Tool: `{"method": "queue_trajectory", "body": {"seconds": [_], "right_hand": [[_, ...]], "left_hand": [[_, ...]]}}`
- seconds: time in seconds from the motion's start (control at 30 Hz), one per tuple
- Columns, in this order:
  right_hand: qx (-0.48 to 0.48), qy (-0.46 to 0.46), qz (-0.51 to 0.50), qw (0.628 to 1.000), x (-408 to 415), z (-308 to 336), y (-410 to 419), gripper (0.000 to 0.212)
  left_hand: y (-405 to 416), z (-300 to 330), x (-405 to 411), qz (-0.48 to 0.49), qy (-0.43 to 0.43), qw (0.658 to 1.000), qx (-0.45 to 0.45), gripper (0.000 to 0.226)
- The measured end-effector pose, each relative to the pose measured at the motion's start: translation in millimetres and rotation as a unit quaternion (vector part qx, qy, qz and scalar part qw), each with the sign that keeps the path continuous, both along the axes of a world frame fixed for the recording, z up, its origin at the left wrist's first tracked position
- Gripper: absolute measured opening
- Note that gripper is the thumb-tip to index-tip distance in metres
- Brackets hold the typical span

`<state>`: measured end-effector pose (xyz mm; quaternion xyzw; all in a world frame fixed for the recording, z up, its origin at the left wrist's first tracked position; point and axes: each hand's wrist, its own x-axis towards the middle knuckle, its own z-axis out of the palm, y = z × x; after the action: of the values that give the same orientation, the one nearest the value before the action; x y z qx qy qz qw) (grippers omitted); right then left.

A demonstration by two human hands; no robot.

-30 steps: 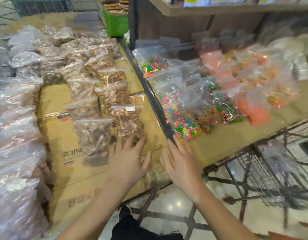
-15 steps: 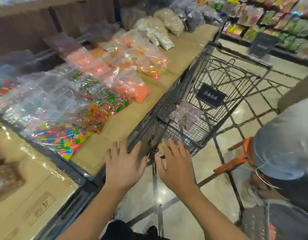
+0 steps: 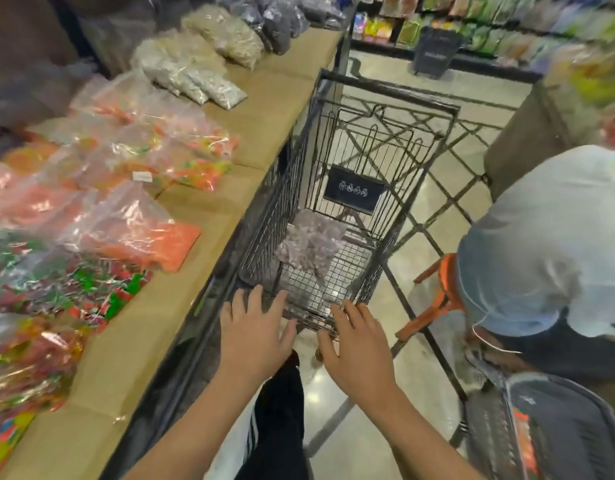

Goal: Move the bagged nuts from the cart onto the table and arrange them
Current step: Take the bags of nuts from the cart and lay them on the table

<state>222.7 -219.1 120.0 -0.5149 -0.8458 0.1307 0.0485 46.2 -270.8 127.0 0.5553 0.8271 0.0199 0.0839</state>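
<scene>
A black wire shopping cart [image 3: 385,109] stands in the aisle right beside the cardboard-covered table [image 3: 209,216]. One clear bag of nuts [image 3: 307,242] lies on the cart's wire floor. My left hand [image 3: 255,332] and my right hand [image 3: 356,348] are stretched out with fingers spread, just before the cart's near rim. Neither hand holds anything. My fingertips reach the rim's edge; whether they touch it is unclear.
Bags of orange, green and mixed-colour sweets [image 3: 126,223] cover the table's left part; pale and dark bags [image 3: 195,69] lie farther back. A person in a white shirt and hair net [image 3: 541,258] bends down at the right, by an orange stool [image 3: 441,299] and another basket [image 3: 555,431].
My view has swung right from the rows of nut bags on the table to the cart. Both hands left the table edge and now reach toward the cart's near rim.
</scene>
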Motion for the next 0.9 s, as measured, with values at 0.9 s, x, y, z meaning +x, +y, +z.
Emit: {"method": "queue_trajectory", "body": {"seconds": [0.9], "right_hand": [[-0.485, 0.200, -0.481, 0.702, -136.9, -385.6, 409.3, 0.128]], "left_hand": [[433.6, -337.8, -119.7, 0.132, -0.194, 0.947, -0.221, 0.080]]}}
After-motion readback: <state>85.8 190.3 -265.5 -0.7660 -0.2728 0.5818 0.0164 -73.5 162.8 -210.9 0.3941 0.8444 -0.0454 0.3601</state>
